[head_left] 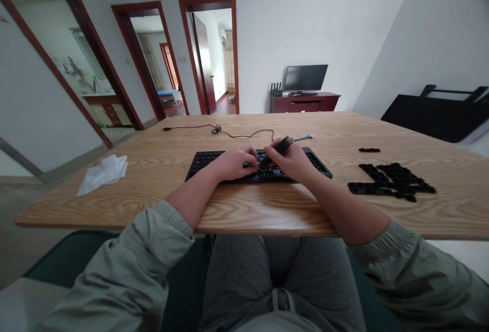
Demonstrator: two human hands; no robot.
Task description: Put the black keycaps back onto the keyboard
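Observation:
A black keyboard (204,159) lies in front of me near the table's front edge. Part of its middle and right shows bare switch spots without keycaps. My left hand (239,163) rests over the middle of it, fingers curled and pinched around a small black piece (248,165), which looks like a keycap. In my right hand (292,160) is a thick, dark-handled tool (283,144), gripped like a pen and slanting down to the keys. Its kind is unclear, since my fingers cover much of it. Loose black keycaps (397,176) lie grouped to the right.
A thin blue stick with a pale end (303,138) lies behind the keyboard. The knotted cable (244,136) runs back and left across the wooden table (153,199). White crumpled tissue (103,173) sits at left; a short black strip (369,149) lies at right.

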